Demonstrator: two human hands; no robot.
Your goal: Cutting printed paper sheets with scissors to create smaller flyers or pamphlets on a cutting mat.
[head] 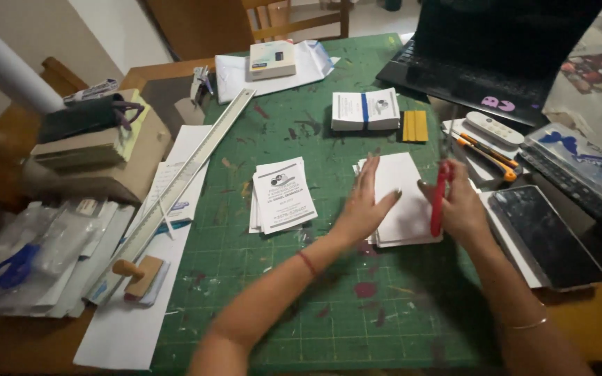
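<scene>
A green cutting mat (329,306) covers a wooden table, a chair and pale floor beyond. No box or tray shows contents clearly. The left hand (367,202) lies open, fingers stretched flat on the left edge of one stack of white cards (402,188). The right hand (462,205) is clenched around a red-handled tool (440,198), probably scissors, at the stack's right edge. Left of the left fingers lies a second, printed stack (283,195); beyond the fingertips, one banded bundle (365,110).
</scene>
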